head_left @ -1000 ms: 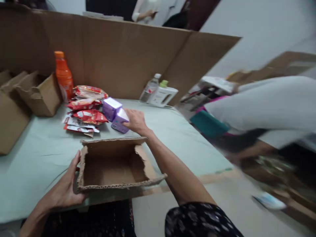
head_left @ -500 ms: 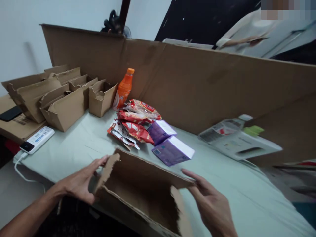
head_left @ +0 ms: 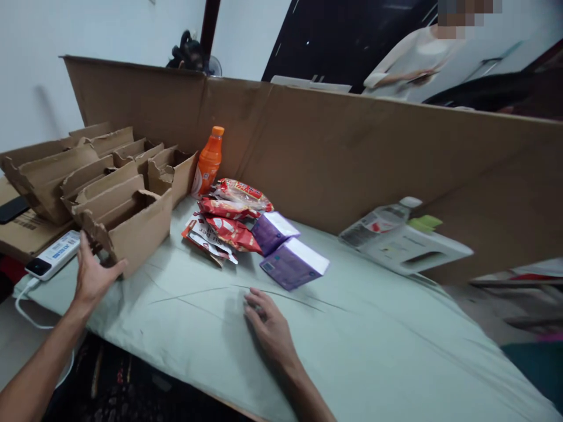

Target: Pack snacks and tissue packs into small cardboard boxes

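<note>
My left hand (head_left: 93, 274) grips the near corner of an open cardboard box (head_left: 132, 225) that stands at the front of a row of similar boxes (head_left: 74, 170) on the left of the table. My right hand (head_left: 269, 328) lies flat on the pale green table cover (head_left: 352, 340), fingers stretched out, holding nothing. Just beyond it are two purple and white cartons (head_left: 290, 261). Behind those lie several red snack packets (head_left: 229, 217), and an orange drink bottle (head_left: 208, 161) stands upright at the back.
A tall cardboard screen (head_left: 334, 146) walls the table's far side. A clear bottle (head_left: 380, 220) and a white device (head_left: 416, 249) lie at the right. A white power bank (head_left: 53, 253) with a cable sits at the left edge. A person in white stands behind the screen.
The cardboard box that was in front of me now stands on the left at the end of the box row, my left hand still on it. My right hand has dropped flat onto the table.
</note>
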`<state>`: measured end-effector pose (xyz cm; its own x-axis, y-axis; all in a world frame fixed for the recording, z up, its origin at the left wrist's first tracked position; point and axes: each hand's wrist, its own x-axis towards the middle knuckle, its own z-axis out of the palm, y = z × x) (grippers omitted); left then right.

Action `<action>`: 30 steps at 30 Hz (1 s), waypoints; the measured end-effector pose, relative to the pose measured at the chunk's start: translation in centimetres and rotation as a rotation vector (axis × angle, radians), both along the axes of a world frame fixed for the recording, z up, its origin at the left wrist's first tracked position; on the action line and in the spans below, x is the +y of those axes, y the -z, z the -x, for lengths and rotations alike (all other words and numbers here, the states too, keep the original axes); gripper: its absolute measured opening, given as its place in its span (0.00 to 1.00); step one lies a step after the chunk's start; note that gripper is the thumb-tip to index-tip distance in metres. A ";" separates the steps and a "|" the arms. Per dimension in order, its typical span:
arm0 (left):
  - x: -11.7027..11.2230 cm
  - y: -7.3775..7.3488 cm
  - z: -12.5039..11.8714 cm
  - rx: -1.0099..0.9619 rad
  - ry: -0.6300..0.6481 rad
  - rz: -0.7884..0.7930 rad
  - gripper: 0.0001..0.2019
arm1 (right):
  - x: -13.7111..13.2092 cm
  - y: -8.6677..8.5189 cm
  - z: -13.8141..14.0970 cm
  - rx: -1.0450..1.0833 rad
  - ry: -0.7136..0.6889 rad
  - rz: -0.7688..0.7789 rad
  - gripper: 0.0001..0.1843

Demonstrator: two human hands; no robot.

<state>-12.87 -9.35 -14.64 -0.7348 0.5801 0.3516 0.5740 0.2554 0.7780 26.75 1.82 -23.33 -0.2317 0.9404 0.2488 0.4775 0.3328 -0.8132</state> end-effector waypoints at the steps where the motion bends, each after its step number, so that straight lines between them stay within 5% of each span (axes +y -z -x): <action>1: 1.8 0.2 0.1 -0.001 -0.014 0.001 0.66 | -0.4 0.5 0.0 -0.023 -0.001 -0.028 0.18; 5: 7.8 0.7 0.6 0.016 -0.027 0.011 0.65 | -1.3 1.6 0.0 -0.094 -0.018 -0.115 0.17; 9: 9.6 1.4 1.0 0.044 -0.023 0.035 0.65 | -1.4 1.5 0.1 -0.100 -0.031 -0.160 0.16; 13: 6.4 3.5 -0.9 0.121 0.087 0.135 0.61 | -1.3 1.4 0.2 -0.104 -0.022 -0.166 0.16; 18: 0.0 6.8 -6.3 0.297 0.431 0.330 0.34 | -1.0 0.8 0.7 -0.243 -0.098 -0.205 0.16; 21: -2.1 7.5 -8.2 0.397 0.576 0.393 0.28 | -1.4 0.1 1.4 -0.423 -0.164 -0.237 0.18; 30: -5.3 7.3 -8.8 0.531 0.714 0.425 0.27 | -11.5 0.3 2.3 -0.801 -0.195 -0.278 0.28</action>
<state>-4.03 -14.62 -21.94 0.0303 0.9805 0.1940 0.9503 -0.0884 0.2985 24.40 -9.66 -23.65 -0.5857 0.7952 0.1571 0.7852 0.6047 -0.1335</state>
